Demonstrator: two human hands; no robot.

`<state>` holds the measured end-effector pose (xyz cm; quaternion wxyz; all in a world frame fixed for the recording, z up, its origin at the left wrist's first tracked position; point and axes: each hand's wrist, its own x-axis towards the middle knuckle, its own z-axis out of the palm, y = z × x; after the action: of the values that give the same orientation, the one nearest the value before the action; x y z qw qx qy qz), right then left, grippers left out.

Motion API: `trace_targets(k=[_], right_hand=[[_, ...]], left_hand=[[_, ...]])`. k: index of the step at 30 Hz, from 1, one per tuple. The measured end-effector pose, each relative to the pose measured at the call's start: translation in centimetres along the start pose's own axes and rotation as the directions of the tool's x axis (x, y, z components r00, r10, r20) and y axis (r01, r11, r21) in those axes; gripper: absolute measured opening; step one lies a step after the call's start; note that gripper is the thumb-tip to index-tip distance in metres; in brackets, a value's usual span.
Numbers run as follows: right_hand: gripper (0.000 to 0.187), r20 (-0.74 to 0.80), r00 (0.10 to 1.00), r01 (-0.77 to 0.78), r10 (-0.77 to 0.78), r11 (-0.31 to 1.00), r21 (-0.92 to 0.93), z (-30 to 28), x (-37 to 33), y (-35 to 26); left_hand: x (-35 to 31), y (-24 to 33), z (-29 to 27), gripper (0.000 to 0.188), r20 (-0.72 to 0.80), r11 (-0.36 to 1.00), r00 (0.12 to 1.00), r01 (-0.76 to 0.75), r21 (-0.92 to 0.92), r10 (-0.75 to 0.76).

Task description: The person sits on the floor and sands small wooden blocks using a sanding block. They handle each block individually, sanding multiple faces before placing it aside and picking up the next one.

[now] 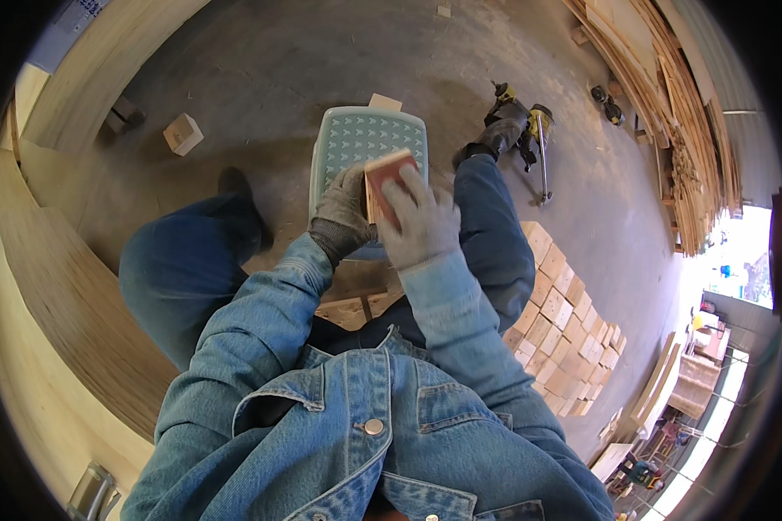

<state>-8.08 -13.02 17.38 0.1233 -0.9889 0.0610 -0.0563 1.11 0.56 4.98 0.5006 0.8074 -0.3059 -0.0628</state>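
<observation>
L grip (343,207) pinches wood blk (374,201), upper ctr of frame, R grip (421,221) clasps reddish pad (393,165) against it; prob. best w/ pad flat, pressure even, L grip clear of edge.

no readable text, the blue panel (63,36) perhaps too blurred
</observation>
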Motion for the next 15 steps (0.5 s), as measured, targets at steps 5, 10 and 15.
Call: trace_targets(k=[5, 10, 15], right_hand=[[0.056, 0.036, 0.993, -0.112, 0.114, 0.992, -0.051, 0.8, 5.7, 0.3], [0.063, 0.044, 0.999, -0.016, 0.017, 0.999, -0.031, 0.2, 0.1, -0.7], [0.066, -0.004, 0.993, 0.119, -0.119, 0.992, 0.036, 0.0, -7.3, -1.2]], left_hand=[[0.2, -0.7, 1.3, 0.087, -0.02, 0.981, 1.0, -0.012, -0.191, 0.009], [0.5, -1.3, 1.4, 0.075, 0.016, 0.999, 1.0, -0.006, -0.033, 0.007], [0.2, -1.6, 1.5, 0.06, 0.002, 0.996, 0.996, 0.084, 0.022, -0.084]])
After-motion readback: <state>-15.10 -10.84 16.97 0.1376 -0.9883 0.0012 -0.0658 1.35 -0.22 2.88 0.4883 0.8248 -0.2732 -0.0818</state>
